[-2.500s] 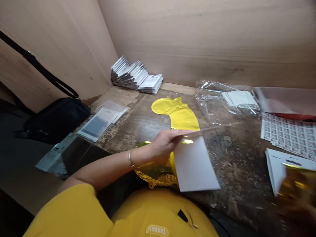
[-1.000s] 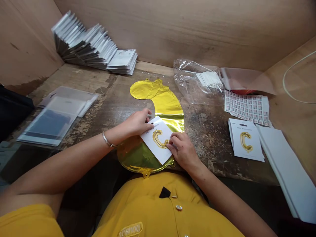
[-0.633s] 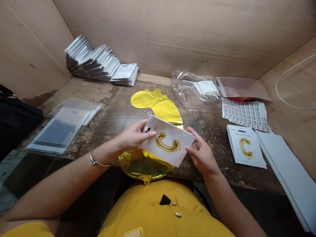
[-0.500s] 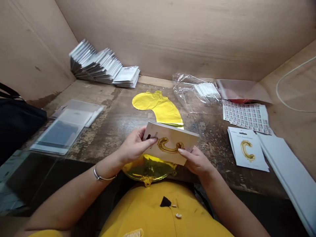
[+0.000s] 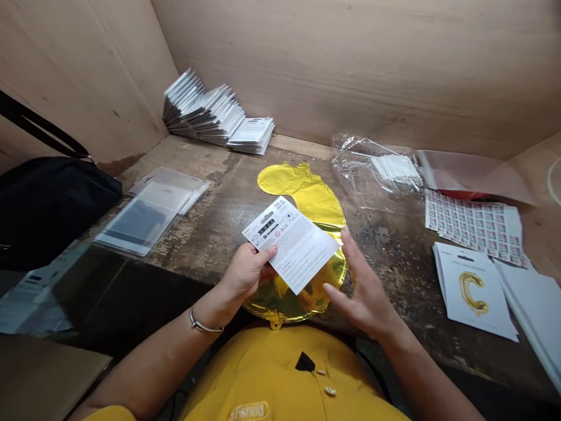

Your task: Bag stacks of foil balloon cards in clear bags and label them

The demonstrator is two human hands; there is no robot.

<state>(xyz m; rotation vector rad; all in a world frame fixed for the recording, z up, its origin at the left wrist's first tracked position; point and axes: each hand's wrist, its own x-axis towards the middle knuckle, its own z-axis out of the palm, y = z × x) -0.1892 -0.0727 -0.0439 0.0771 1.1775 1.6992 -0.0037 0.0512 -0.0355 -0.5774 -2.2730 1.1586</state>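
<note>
My left hand (image 5: 252, 269) pinches the lower left edge of a white card (image 5: 298, 245), its thumb on top. The card's printed text side and hang slot face up, and it is tilted over a gold foil balloon (image 5: 313, 199). That flat, C-shaped balloon lies on the table, its lower end hanging over the front edge near my yellow shirt. Just right of the card, my right hand (image 5: 362, 292) has its thumb and fingers spread and holds nothing.
White packets (image 5: 210, 114) lean in rows at the back left. Clear sleeves (image 5: 146, 213) and a black bag (image 5: 56, 204) are at left. At right are a plastic bag of white strips (image 5: 394, 169), sticker sheets (image 5: 477, 225) and cards with a gold C (image 5: 473, 292).
The card has turned over, from its gold C picture to its text side. My right hand has let go of it and opened. The view has shifted left.
</note>
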